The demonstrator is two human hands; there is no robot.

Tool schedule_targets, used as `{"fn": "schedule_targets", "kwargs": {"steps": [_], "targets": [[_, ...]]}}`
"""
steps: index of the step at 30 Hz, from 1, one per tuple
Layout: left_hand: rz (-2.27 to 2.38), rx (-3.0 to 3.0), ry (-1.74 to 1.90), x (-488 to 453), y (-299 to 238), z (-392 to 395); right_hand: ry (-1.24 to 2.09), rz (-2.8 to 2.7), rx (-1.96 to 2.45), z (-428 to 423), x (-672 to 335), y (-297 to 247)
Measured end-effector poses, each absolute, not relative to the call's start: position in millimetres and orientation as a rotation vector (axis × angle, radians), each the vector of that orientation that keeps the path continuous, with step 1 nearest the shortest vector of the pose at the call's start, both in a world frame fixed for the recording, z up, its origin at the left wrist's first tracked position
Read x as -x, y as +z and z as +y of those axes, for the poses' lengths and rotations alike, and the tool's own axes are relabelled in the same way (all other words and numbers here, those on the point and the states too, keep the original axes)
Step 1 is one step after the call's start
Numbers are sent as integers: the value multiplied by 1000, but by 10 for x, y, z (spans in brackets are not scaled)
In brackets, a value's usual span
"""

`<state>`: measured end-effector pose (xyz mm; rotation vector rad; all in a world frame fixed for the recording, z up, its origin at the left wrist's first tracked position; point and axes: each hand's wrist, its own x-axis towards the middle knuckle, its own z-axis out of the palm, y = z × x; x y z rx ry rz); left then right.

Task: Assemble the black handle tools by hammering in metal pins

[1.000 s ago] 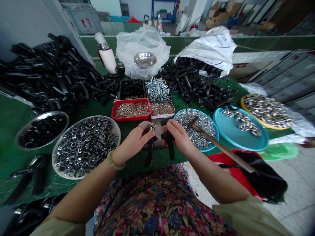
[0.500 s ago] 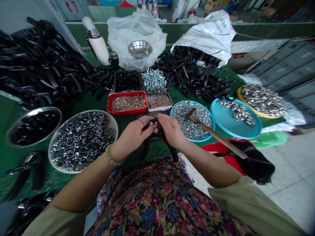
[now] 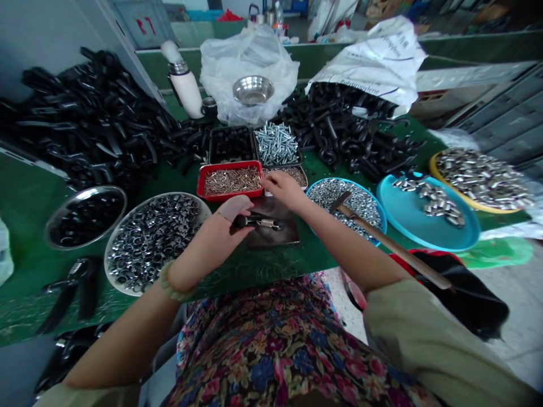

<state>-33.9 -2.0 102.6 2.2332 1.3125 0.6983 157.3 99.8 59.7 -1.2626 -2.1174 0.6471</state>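
Note:
My left hand [image 3: 223, 226] rests over a dark steel plate [image 3: 274, 226] and pinches a small black-handled pin with a steel spring [image 3: 258, 223]. My right hand [image 3: 284, 189] reaches forward, its fingertips at the rim of a tray of small brass pins [image 3: 288, 176]. I cannot tell whether those fingers hold a pin. Beside that tray lies a red tray of pins [image 3: 229, 165]. A steel-headed hammer [image 3: 382, 242] lies across a blue plate of nuts [image 3: 328, 182], right of my right forearm.
Large heaps of black plier handles [image 3: 93, 133] lie at the back. A plate of steel rings [image 3: 111, 265] sits left of my left hand. A teal plate of sleeves [image 3: 424, 240] and a yellow plate [image 3: 449, 195] stand to the right. A bag lies beyond the table's right edge.
The black-handled tool held by both hands earlier no longer shows there. My hands have moved apart, the right one forward to the pin tray. The left now pinches the sprung pin.

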Motion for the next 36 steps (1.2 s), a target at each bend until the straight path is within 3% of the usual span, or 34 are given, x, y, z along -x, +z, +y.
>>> {"fn": "schedule_targets", "kwargs": {"steps": [4, 7, 10, 13, 19, 25, 31, 36], "targets": [[1356, -2614, 333, 142, 731, -93, 60, -2715, 1342, 1589, -1224, 638], [1180, -2703, 160, 61, 589, -76, -34, -2846, 1347, 1716, -1042, 586], [1270, -2620, 227, 202, 662, 281, -38, -2852, 1318, 1733, -1015, 548], [1717, -2542, 366, 393, 768, 927, -16, -2791, 1277, 1710, -1076, 607], [1610, -2545, 188, 425, 584, 1614, 455, -2301, 1333, 1215, -1552, 743], [1571, -2380, 533, 451, 386, 1586, 953, -2017, 1510, 477, -2117, 443], [1577, -2042, 859, 447, 496, 1605, 918, -2027, 1566, 398, -2133, 274], [1381, -1714, 1029, 361, 625, 1266, 637, -2261, 1553, 370, -2117, 318]]}}
